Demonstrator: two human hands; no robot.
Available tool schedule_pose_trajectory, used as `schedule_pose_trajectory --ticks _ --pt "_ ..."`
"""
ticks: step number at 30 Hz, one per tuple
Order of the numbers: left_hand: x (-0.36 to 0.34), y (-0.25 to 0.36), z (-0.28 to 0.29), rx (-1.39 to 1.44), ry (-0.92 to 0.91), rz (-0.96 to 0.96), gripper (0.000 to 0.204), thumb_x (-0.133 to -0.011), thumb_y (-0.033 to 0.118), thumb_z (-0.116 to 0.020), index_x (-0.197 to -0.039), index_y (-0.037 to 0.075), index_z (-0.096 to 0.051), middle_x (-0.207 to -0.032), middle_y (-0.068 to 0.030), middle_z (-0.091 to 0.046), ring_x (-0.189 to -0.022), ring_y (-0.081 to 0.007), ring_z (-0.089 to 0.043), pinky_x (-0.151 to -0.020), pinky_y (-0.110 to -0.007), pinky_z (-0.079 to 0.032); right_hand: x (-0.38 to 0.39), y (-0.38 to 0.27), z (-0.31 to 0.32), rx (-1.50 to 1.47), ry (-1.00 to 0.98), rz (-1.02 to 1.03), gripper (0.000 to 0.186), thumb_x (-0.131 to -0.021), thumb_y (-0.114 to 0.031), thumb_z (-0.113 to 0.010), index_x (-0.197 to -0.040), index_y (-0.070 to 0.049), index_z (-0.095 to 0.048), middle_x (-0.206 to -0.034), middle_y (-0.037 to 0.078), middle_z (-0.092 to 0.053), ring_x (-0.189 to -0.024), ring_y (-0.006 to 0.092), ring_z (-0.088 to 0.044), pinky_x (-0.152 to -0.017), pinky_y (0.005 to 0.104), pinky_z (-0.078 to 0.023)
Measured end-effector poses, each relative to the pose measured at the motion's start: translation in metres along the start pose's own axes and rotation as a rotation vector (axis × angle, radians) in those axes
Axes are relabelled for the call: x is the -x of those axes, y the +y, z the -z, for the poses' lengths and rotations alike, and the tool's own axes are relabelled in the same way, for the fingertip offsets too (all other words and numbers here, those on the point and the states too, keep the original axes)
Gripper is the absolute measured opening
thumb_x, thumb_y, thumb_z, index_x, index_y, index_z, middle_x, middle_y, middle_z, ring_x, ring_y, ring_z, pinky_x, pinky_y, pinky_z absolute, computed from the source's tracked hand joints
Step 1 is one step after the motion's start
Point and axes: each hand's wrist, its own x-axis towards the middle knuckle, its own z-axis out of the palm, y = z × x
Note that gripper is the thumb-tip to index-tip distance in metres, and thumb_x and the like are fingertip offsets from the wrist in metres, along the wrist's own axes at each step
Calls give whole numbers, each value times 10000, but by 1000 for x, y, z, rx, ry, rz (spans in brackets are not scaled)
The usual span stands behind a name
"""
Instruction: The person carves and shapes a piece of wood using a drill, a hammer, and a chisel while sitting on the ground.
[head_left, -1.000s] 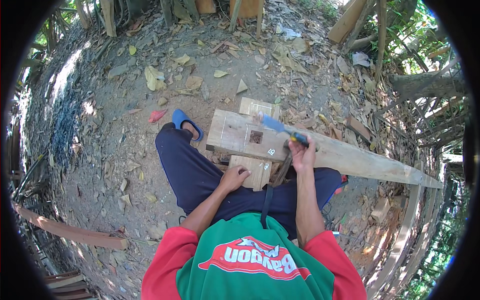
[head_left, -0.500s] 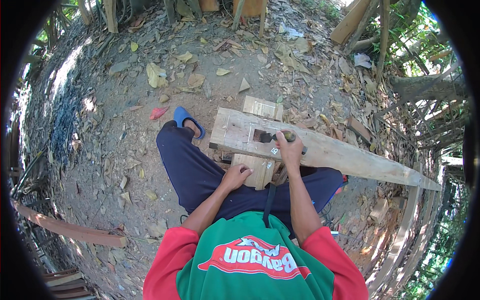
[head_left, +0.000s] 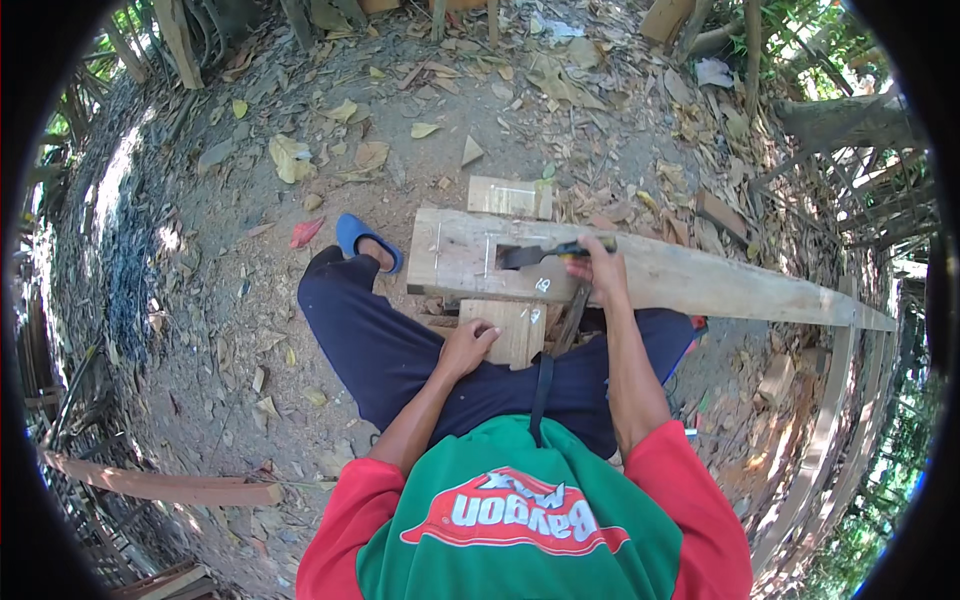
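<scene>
My right hand (head_left: 602,268) is closed round the handle of a chisel (head_left: 530,256). The dark flat blade lies low and points left, its tip at a rectangular hole cut in a long wooden beam (head_left: 700,276). White lines are drawn on the beam left of the hole. Under the beam a crosswise wooden block (head_left: 512,335) sticks out toward me, also marked in white. My left hand (head_left: 468,348) rests on my thigh by the block's left edge, empty, with fingers loosely bent and thumb apart.
A dark wooden piece (head_left: 572,322) leans against the beam's near side. The beam's far right end meets wooden rails (head_left: 830,400). Dry leaves and wood scraps, such as a pale offcut (head_left: 471,151), litter the ground. A reddish plank (head_left: 165,480) lies at the left.
My right hand has moved slightly right and up, and the chisel has gone from steeply held to nearly flat, its blade showing more. My left hand stays by the block.
</scene>
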Motion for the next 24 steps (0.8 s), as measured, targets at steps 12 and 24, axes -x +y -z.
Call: schedule_pose_trajectory --ticks 12,24 --pt "-5 5 -1 143 23 165 375 -941 331 -624 -1057 -19 -691 -781 -66 -690 -689 -130 -667 -639 -270 -502 16 5 -12 66 -24 93 219 -890 -164 -714 -1001 19 -669 -787 70 -687 -683 126 -679 -596 246 -554" --pt "-14 4 0 236 19 235 354 -958 312 -616 -984 -36 -677 -765 -70 -689 -664 -123 -670 -625 -265 -507 0 19 3 -112 -51 -78 312 -889 -217 -700 -1086 17 -642 -948 130 -688 -763 222 -708 -680 311 -605"
